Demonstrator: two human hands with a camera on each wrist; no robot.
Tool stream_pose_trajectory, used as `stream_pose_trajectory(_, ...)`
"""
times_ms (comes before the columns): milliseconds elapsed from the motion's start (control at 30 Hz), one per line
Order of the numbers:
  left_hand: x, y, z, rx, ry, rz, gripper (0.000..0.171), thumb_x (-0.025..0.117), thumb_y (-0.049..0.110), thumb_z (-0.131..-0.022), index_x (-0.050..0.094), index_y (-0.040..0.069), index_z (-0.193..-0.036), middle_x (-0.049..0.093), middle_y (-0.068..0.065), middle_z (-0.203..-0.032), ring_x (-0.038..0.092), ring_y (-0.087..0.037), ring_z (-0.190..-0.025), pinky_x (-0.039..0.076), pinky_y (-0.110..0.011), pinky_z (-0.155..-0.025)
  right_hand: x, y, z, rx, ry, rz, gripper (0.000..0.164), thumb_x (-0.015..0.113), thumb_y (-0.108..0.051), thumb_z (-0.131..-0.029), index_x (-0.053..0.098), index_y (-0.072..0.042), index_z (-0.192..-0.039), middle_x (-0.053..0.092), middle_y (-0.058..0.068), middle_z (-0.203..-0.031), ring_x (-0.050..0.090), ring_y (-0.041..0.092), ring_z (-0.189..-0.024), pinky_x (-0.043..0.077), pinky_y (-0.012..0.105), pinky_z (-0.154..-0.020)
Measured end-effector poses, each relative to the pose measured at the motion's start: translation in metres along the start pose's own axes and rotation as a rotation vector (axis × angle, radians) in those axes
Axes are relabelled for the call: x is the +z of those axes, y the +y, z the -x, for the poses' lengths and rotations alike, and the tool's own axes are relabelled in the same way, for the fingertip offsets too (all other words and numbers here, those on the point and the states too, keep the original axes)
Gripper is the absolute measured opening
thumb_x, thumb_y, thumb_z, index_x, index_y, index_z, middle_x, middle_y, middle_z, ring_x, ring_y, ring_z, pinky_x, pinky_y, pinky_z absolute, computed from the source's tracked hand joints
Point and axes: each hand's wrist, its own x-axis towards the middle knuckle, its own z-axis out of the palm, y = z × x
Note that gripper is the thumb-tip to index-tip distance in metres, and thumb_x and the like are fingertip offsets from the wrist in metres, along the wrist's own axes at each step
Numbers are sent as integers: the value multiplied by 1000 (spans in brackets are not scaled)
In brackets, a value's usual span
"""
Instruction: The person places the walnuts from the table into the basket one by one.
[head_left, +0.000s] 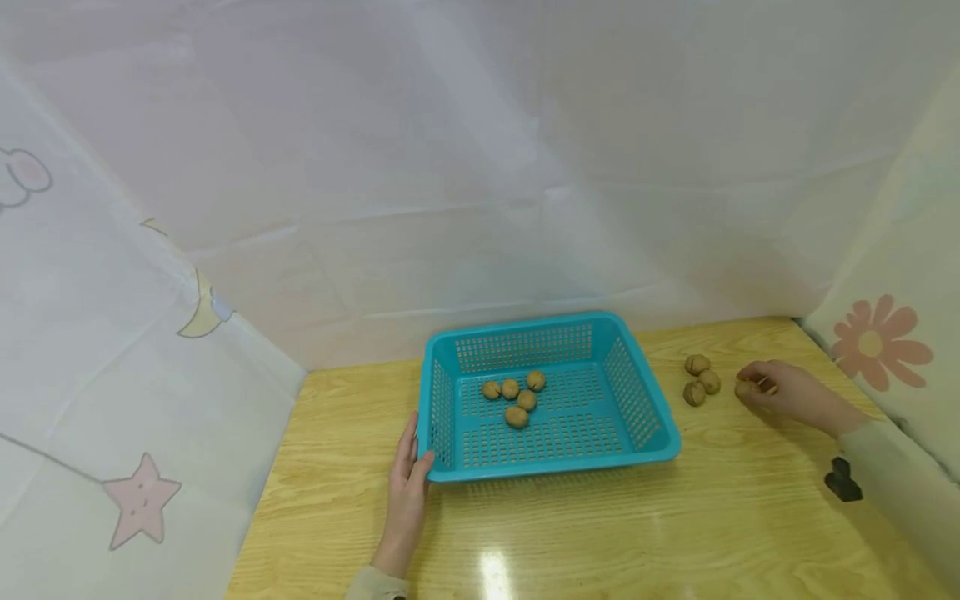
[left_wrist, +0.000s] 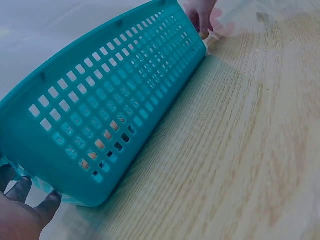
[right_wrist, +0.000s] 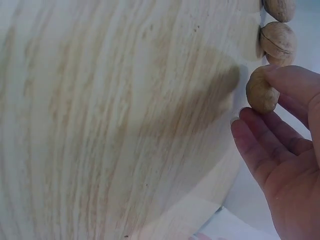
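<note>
My right hand [head_left: 787, 395] pinches a walnut [right_wrist: 262, 90] between thumb and fingers, over the right side of the table. Just left of that hand, three more walnuts [head_left: 695, 393] lie close together on the wood. A turquoise plastic basket [head_left: 555, 468] with perforated walls stands in the middle, several walnuts [head_left: 517, 417] scattered on the left part of its floor. At the basket's front left corner my left hand [head_left: 407, 492] holds on, thumb over the rim and fingers against the outer wall. In the left wrist view, fingers [left_wrist: 47, 206] touch the basket's end.
The light wooden table [head_left: 540, 542] ends at a pale cloth backdrop [head_left: 480, 208] behind the basket. Printed cloth also hangs on both sides, with a star [head_left: 142, 502] at left and a flower [head_left: 870, 342] at right. A small black item [head_left: 843, 480] sits at the right sleeve.
</note>
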Motion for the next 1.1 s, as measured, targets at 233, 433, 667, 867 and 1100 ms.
stream_pose_trajectory(233,1,1,0,0,5,-4,63,42,10,-109,18,10,-168,25,-17,-170,33,-38,-151,45,-33,-113,-5,-7,5,-8,21,-2,30,70,-17,-100,68,5,-121,71,13,-108,68,20,-86,58,33,-71)
stream_pose_trajectory(433,1,2,0,-1,8,5,63,42,9,-109,19,11,-167,26,-17,-170,34,-38,-151,45,-31,-112,-12,-21,10,-9,61,-19,32,70,-22,-101,69,1,-124,71,13,-113,68,17,-88,58,31,-72)
stream_pose_trajectory(667,1,4,1,-5,2,18,64,42,9,-109,18,11,-168,24,-17,-170,31,-37,-153,44,-26,-111,-20,-42,12,-83,131,-17,27,73,-17,-98,71,-3,-122,71,11,-117,65,4,-90,59,28,-74)
stream_pose_trajectory(867,1,4,1,-2,-6,21,64,43,9,-109,16,10,-168,21,-17,-171,28,-37,-154,43,-21,-110,-30,-68,13,-135,156,-19,27,75,-11,-96,71,-4,-122,69,7,-115,62,-1,-91,59,26,-73)
stream_pose_trajectory(1100,1,4,1,-9,8,16,63,42,10,-109,18,12,-168,25,-16,-170,31,-38,-152,44,-22,-109,-40,-99,6,-238,182,1,31,80,0,-88,72,-4,-118,70,5,-111,62,0,-88,59,26,-70)
